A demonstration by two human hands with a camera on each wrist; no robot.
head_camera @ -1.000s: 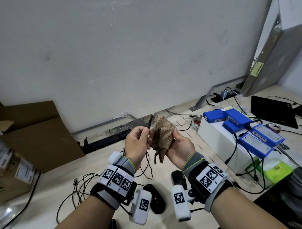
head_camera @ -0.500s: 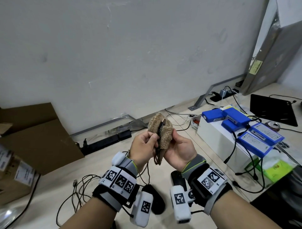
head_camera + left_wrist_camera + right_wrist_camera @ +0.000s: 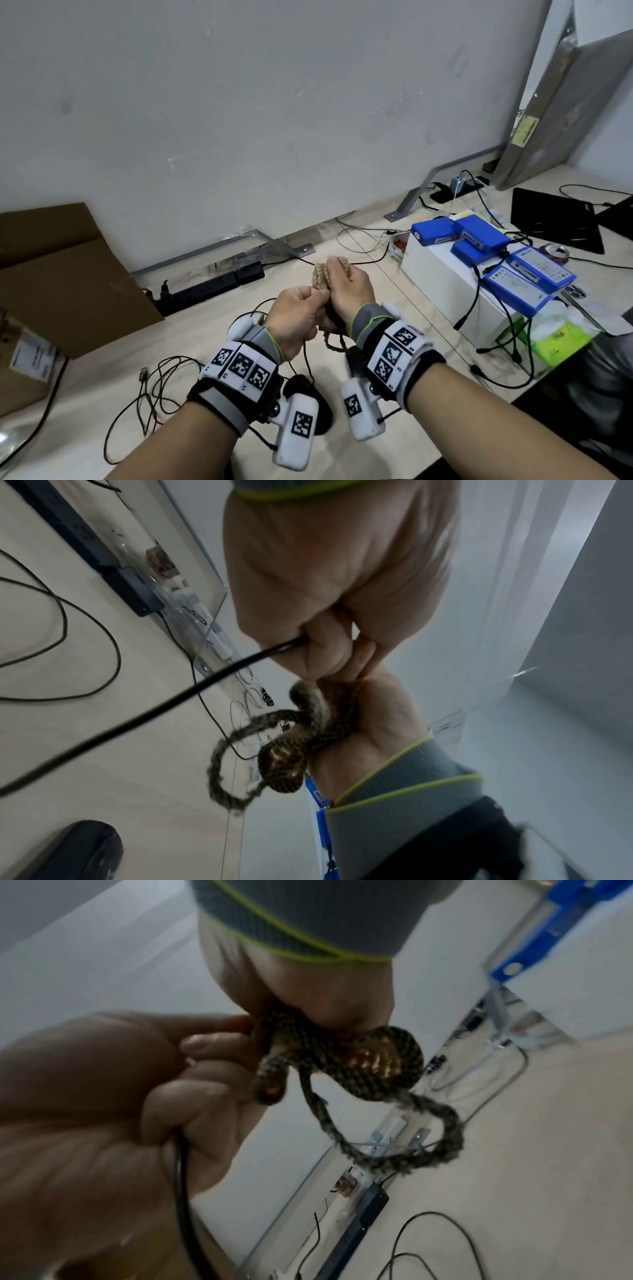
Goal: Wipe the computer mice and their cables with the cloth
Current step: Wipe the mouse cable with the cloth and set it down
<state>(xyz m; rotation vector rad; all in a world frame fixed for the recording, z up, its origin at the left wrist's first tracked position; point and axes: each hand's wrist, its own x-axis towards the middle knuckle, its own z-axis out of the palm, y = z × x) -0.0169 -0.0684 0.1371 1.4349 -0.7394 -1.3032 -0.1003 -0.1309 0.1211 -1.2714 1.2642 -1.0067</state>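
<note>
We've got both hands up over the surface (image 3: 191, 329), pressed knuckle to knuckle. Our left hand (image 3: 297, 322) has its fingers (image 3: 325, 653) curled tight round the black cable (image 3: 143, 715), keeping it taut — that gives the cloth (image 3: 320, 274) something firm to slide along. Our right hand (image 3: 349, 291) bunches the cloth in a fist, probably wrapped round the cable, though the fold hides the contact. The cloth is a coarse, tan, open-weave knit with a loose loop (image 3: 411, 1145) dangling below. One black mouse (image 3: 310, 404) sits on the surface beneath our wrists — its cable trails off left in slack coils.
</note>
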